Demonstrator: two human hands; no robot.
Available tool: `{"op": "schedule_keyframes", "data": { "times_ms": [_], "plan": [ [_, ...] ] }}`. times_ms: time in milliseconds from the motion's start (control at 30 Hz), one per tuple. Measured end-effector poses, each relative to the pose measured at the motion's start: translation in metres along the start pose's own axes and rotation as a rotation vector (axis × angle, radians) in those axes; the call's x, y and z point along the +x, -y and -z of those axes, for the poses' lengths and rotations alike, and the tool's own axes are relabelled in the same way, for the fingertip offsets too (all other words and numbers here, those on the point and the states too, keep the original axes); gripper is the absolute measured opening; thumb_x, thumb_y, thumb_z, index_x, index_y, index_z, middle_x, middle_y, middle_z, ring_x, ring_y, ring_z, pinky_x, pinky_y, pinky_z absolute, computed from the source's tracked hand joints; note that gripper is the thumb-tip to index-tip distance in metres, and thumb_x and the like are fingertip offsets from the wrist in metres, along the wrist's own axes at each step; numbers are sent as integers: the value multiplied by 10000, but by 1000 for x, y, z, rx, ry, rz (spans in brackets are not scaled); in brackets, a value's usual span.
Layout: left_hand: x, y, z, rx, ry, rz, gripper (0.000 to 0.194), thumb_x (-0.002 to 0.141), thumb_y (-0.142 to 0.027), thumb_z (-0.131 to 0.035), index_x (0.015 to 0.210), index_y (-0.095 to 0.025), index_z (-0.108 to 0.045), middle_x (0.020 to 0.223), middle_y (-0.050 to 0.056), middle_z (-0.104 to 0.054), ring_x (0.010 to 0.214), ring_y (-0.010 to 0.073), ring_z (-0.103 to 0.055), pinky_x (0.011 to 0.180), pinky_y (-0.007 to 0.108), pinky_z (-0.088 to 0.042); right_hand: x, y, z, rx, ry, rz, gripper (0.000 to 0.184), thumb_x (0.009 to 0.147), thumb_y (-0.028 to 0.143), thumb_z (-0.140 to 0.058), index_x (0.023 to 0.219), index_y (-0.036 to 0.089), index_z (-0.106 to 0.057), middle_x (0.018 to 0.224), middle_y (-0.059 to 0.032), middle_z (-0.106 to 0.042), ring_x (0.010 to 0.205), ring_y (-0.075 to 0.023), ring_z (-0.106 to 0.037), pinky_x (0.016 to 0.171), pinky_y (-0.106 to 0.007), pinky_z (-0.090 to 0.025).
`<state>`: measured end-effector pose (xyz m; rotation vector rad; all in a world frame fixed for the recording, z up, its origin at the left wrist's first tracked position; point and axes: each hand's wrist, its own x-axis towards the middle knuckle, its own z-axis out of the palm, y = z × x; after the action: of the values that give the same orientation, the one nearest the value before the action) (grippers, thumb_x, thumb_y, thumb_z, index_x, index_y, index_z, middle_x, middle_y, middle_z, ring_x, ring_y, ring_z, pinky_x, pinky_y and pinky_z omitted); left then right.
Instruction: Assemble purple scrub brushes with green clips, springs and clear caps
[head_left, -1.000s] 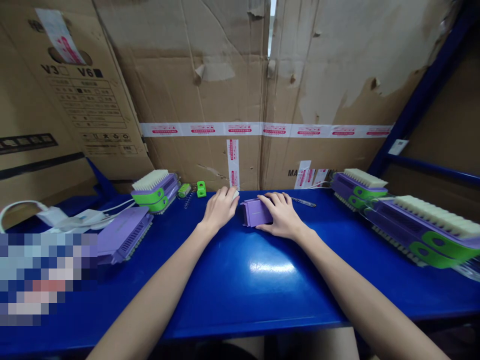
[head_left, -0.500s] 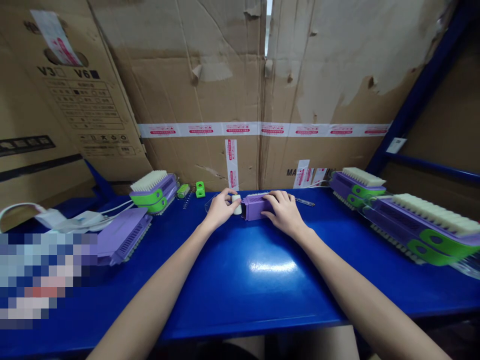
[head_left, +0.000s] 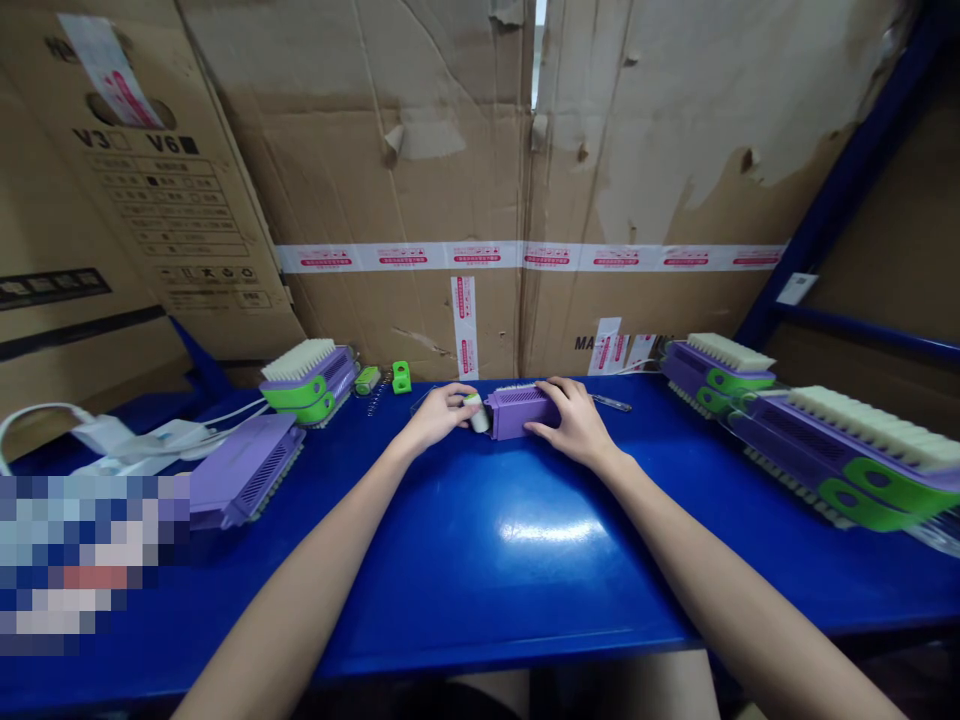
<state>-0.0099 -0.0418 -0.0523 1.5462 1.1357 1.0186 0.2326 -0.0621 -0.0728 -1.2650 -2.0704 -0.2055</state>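
Note:
Near the back of the blue table, my left hand (head_left: pixel 439 416) pinches a small white block with a green top (head_left: pixel 478 414) between thumb and fingers. The block tilts beside the open left end of a purple brush body (head_left: pixel 513 416); I cannot tell whether the two touch. My right hand (head_left: pixel 576 424) is wrapped round the right part of that body, thumb on the near side and fingers over the top. A strip of white bristles shows along its far edge. My right hand covers the body's right end.
Purple-and-green brushes with pale bristles stand at the right (head_left: pixel 840 450) and back left (head_left: pixel 309 385). Another purple brush body (head_left: pixel 244 470) lies at left by a white power strip (head_left: pixel 142 448). Small green parts (head_left: pixel 402 377) and a coil spring (head_left: pixel 380 392) lie near the cardboard wall (head_left: pixel 375 320).
The white block has turned in my left hand: it now leans over and its green top shows. My right hand has slid slightly right along the purple body.

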Motion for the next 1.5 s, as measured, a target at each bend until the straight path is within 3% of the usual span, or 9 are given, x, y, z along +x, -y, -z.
{"op": "schedule_keyframes", "data": {
  "times_ms": [300,700,1100,1500],
  "plan": [
    [-2,0,1,-105,36,53,342,772,-207,-655,1081,-105,-550,844,100,-690,762,197,-678,742,361,-554,1,-3,-1,48,-17,-21,508,775,397,-630,1238,217,-526,1184,-124,-545,1119,-313,-464,924,-511,-428],
    [3,3,-1,-12,3,-57,401,683,-253,-731,1032,-118,-586,933,109,-692,764,182,-658,669,304,-527,1,-6,-4,80,-47,8,493,767,378,-648,1221,222,-534,1140,-112,-545,1088,-301,-458,942,-498,-430],
    [3,-1,-7,115,-3,-129,341,674,-174,-687,1001,-113,-612,991,118,-696,884,211,-663,882,388,-490,1,-7,-6,90,-58,27,495,755,348,-667,1212,216,-528,1120,-115,-536,1063,-298,-457,939,-502,-430],
    [0,-5,-10,206,7,-154,331,631,-113,-698,952,-115,-618,812,55,-704,719,167,-673,712,293,-540,0,-6,-11,43,-83,37,462,780,329,-648,1199,177,-524,1094,-136,-485,1023,-298,-433,927,-491,-431]
  ]
}}
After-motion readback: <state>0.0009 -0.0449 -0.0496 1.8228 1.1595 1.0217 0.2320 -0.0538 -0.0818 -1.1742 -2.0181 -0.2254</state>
